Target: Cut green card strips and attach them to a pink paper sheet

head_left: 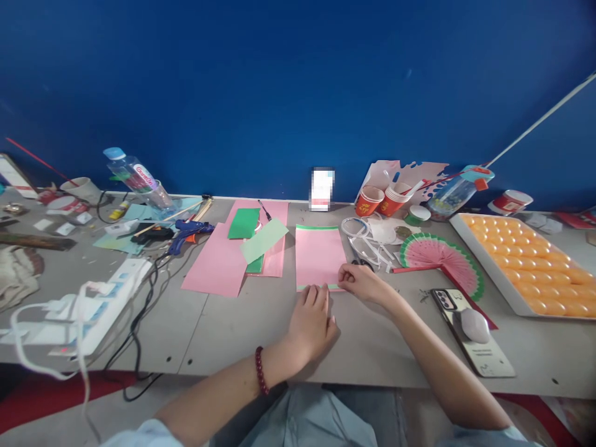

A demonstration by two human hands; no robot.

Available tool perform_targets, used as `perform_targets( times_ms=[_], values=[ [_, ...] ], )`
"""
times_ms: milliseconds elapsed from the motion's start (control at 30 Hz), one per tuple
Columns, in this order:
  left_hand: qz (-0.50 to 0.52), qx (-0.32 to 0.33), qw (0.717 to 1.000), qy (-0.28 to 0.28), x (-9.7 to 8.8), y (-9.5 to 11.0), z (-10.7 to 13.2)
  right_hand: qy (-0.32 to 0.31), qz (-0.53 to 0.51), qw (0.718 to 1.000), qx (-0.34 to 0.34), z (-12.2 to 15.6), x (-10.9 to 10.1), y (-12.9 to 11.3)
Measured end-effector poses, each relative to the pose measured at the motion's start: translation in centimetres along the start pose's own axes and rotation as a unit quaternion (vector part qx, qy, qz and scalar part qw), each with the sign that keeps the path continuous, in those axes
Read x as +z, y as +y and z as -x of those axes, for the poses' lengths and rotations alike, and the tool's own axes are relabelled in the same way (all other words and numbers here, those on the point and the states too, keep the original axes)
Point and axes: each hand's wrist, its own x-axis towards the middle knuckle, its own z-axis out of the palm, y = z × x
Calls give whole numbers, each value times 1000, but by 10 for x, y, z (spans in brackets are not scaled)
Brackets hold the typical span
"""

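A pink sheet of paper (319, 254) lies flat in front of me, with a green strip along its far edge and a pale green strip along its near edge. My left hand (311, 326) rests on the near edge, fingers stretched out and pressing the paper down. At the near right corner my right hand (361, 282) has its fingers curled in a pinch on the sheet's edge. Just beyond that hand are scissors (362, 265) with dark handles, partly hidden. A pink and green pleated paper fan (447, 257) is spread to the right.
More pink sheets (216, 264) and green pieces (244, 223) lie left of centre. Farther left are a blue glue gun (186, 234) and a power strip (109, 304) with cables. On the right stand red paper cups (370, 202), a phone (479, 354) and a tray of orange domes (526, 267).
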Motion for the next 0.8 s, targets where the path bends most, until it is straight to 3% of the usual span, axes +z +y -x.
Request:
perform_targets(
  times_ms=[167,800],
  values=[
    [-2,-2,1000,28,5,-1,0,2,-16,1000,1,2,0,1],
    [35,-6,999,14,-5,-1,-4,23,-5,1000,-8,3,2,3]
  ],
)
